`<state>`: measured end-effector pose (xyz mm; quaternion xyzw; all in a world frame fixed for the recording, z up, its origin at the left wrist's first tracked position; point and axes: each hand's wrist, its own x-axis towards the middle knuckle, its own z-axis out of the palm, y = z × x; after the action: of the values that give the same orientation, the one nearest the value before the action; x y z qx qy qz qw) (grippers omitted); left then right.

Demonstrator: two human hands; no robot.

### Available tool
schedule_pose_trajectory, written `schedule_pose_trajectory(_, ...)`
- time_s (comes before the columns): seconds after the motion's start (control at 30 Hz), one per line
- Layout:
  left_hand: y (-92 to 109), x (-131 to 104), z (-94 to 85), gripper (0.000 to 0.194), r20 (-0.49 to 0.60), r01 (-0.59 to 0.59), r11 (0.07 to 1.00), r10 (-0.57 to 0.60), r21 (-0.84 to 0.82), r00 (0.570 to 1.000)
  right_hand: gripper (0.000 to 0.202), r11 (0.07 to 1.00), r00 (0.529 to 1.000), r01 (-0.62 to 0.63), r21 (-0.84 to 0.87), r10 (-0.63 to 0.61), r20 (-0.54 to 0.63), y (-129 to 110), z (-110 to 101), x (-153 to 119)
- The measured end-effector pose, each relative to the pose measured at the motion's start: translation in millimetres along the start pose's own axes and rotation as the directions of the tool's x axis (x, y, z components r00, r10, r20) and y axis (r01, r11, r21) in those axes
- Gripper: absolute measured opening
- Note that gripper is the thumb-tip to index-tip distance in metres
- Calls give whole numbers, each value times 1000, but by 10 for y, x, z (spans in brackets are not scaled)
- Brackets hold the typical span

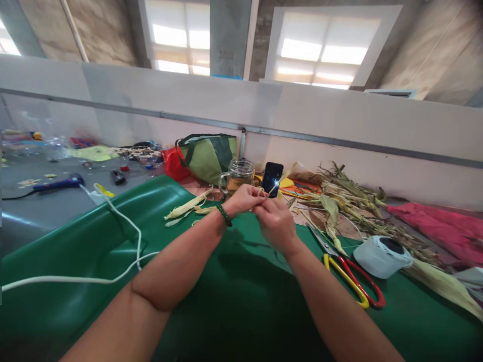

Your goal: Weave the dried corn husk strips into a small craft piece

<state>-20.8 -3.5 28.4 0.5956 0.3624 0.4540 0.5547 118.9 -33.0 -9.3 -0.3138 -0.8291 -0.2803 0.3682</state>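
Observation:
My left hand point(243, 200), with a green bead bracelet at its wrist, pinches a thin pale strip point(260, 191) that looks like corn husk. Right beside it, fingertips touching or nearly so, my right hand point(275, 221) is closed on the same strip, whose end sticks up past the fingers. Both hands are raised over the green mat point(249, 301). Behind them are an upright phone point(272, 177) and a glass mug point(240, 173) with amber liquid. Pale husks point(188, 205) lie left of the hands.
Scissors with red and yellow handles point(349, 279) and a white twine roll point(383, 256) lie at right, before dried husks point(350, 201) and pink cloth point(441, 226). A white cable point(75, 279) crosses the mat's left. Farther back stands a green bag point(207, 158); a blue tool point(58, 184) lies far left.

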Motion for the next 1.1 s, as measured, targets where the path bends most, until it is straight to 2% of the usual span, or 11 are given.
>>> schedule_pose_trajectory(0.03, 6, -9, 4, 6, -4, 15, 1000, -15, 7, 1000, 23, 997, 997, 78, -1, -78, 16, -41, 25, 7)
schedule_pose_trajectory(0.1, 12, -20, 8, 2, -5, 36, 999, -36, 18, 999, 23, 989, 990, 140, -48, -138, 41, -102, 77, 13)
schedule_pose_trajectory(0.23, 9, -17, -5, 4, 69, 50, 998, -53, 49, 996, 22, 982, 991, 131, -133, -134, -9, -123, 115, 2)
schedule_pose_trajectory(0.33, 19, -10, -26, 5, 111, 44, 997, -51, 64, 993, 25, 999, 995, 48, -16, -49, -90, -58, 84, -12)
schedule_pose_trajectory(0.4, 33, -7, -42, 10, 135, 66, 996, -73, 59, 988, 22, 989, 986, -83, 126, 100, -136, 19, 67, -24)
schedule_pose_trajectory(0.5, 46, 3, -69, 22, 162, 129, 991, -134, 39, 978, 25, 896, 913, -314, 315, 376, -157, 150, 75, -43)
schedule_pose_trajectory(0.57, 40, 15, -88, 27, 176, 132, 991, -136, 35, 975, 32, 802, 848, -435, 409, 518, -112, 212, 93, -49)
schedule_pose_trajectory(0.63, 25, 30, -100, 31, 199, 106, 994, -110, 34, 974, 36, 710, 796, -515, 481, 604, -39, 238, 104, -43)
schedule_pose_trajectory(0.83, -12, 41, -74, 40, 217, 51, 999, -47, -12, 975, 40, 503, 694, -611, 611, 712, 107, 218, 41, 25)
schedule_pose_trajectory(0.97, 9, 9, -49, 37, 212, 32, 999, -26, -27, 977, 42, 415, 658, -632, 654, 733, 171, 224, 8, 50)
schedule_pose_trajectory(1.1, 59, -18, -54, 24, 216, 18, 999, -25, 32, 976, 45, 315, 633, -649, 692, 729, 262, 227, 17, 41)
